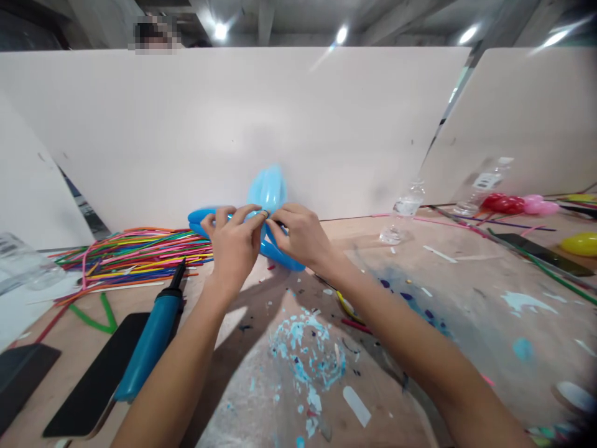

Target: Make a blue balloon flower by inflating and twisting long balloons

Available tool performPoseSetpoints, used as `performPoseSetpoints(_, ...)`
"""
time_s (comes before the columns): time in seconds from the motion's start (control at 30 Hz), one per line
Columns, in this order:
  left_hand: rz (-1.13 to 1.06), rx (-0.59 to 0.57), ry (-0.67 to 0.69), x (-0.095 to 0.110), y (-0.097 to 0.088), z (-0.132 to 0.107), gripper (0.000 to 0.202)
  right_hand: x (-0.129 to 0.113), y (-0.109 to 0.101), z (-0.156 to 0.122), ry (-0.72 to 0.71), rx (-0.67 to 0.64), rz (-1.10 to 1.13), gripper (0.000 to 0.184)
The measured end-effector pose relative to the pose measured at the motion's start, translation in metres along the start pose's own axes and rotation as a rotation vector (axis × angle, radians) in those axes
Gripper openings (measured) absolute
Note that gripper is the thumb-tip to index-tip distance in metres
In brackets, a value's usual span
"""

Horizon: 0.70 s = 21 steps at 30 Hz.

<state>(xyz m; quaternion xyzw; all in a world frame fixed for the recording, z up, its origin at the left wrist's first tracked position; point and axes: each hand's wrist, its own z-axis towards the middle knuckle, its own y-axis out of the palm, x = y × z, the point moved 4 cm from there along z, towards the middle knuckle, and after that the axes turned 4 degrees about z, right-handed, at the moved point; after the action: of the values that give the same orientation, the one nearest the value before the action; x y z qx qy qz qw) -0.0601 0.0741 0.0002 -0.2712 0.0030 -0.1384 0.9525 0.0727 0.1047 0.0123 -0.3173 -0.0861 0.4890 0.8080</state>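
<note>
Glossy blue looped latex balloon point(272, 188): middle pinched between my left grip point(237, 241) and right grip point(303, 235), loops rising beyond; forearms point(396, 326) slanting in toward it.

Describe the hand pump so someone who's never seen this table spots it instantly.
Start at the long white panel; in front of it, at left, lies a heap of thin coloured strips. The pump slants from there toward the viewer, between the person's left forearm and a phone. Unlike the flat black phone, it has a thick teal barrel and a tapered black nozzle.
</note>
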Motion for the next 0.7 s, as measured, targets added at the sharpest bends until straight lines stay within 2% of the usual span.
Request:
performPoseSetpoints(0.17, 0.012, 0.011, 0.056, 0.008, -0.003, -0.003, 0.021, -0.01, 0.004, -0.006, 0.24, -0.017, 0.112, 0.021)
performPoseSetpoints(0.27, -0.037, -0.028, 0.058, 0.005, 0.003, -0.003, 0.018, -0.017, 0.004, -0.009, 0.248, -0.012, 0.275, 0.023)
performPoseSetpoints(0.37, -0.085, -0.049, -0.001, -0.008, 0.009, -0.004, 0.017, -0.011, -0.009, -0.026, 0.228, -0.156, 0.346, 0.015)
performPoseSetpoints(0.43, -0.076, -0.044, -0.045, -0.019, 0.011, -0.005, 0.02, 0.005, -0.026, -0.054, 0.256, -0.35, 0.211, 0.019)
performPoseSetpoints(0.5, -0.046, -0.042, -0.075, -0.028, 0.012, -0.005, 0.023, 0.026, -0.042, -0.096, 0.275, -0.591, 0.013, 0.029)
performPoseSetpoints(0.57, -0.025, -0.043, -0.09, -0.033, 0.012, -0.004, 0.025, 0.049, -0.054, -0.142, 0.341, -0.779, -0.167, 0.029)
performPoseSetpoints(0.63, -0.022, -0.048, -0.089, -0.034, 0.013, -0.003, 0.026, 0.068, -0.062, -0.18, 0.432, -0.85, -0.244, 0.026)
performPoseSetpoints(0.7, -0.035, -0.052, -0.074, -0.032, 0.013, -0.002, 0.027, 0.083, -0.068, -0.204, 0.454, -0.845, -0.296, 0.024)
